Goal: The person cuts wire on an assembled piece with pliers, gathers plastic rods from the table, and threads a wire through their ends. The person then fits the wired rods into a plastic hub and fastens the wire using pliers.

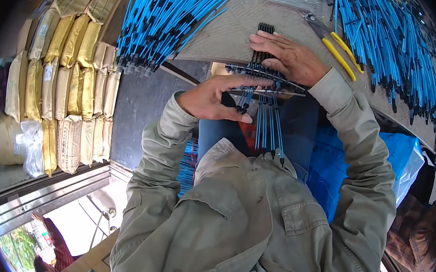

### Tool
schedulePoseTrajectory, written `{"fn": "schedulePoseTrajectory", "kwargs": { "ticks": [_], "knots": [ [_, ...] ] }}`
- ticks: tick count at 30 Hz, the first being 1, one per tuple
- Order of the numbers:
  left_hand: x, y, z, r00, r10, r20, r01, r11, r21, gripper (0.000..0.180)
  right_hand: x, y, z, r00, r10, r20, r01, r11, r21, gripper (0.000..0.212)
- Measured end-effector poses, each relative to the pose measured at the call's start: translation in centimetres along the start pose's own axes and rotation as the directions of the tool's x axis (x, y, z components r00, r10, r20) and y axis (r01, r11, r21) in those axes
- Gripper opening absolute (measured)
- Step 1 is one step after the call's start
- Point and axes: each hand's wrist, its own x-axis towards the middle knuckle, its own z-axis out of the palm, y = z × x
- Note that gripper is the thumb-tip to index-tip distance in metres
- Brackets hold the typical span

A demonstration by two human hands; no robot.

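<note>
Khaki jacket [226, 210] sits before the table [222, 37]. At the table's near edge, the left hand [214, 96] curls beside hanging blue sticks [266, 122]; the right hand [294, 57] lies across black sticks [264, 28]. Both grips unclear. Overhanging sticks could slip if the 2 hands loosened.

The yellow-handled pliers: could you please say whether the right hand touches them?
Apart: the head view shows a strip of bench between the right hand and the pliers.
</note>
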Motion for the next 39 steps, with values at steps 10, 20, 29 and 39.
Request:
{"fn": "schedulePoseTrajectory", "kwargs": {
  "ticks": [10, 20, 29, 39],
  "knots": [
    [-4.3, 1.1, -0.5, 0.932, -0.124, -0.341, 0.081, 0.987, -0.139, 0.055, -0.2, 0.3, 0.3, 1.0, -0.003, -0.019, 0.002, 0.998, -0.058, 0.04],
    [-1.0, 1.7, 0.7, 0.829, 0.123, -0.545, -0.127, 0.991, 0.031, 0.027, -0.2, 0.3, 0.5, 0.999, 0.018, -0.041, -0.02, 0.999, -0.036, 0.042],
    [-0.7, 1.7, 1.4, 0.849, -0.005, -0.529, -0.14, 0.962, -0.234, 0.012, -0.3, 0.2, 0.5, 1.0, 0.028, -0.014, -0.028, 1.0, -0.011, 0.045],
    [-2.0, -0.5, 0.8, 0.853, -0.05, -0.519, -0.144, 0.934, -0.326, 0.041, -0.2, 0.3, 0.3, 1.0, 0.025, -0.015, -0.026, 0.998, -0.054, 0.045]
  ]
}}
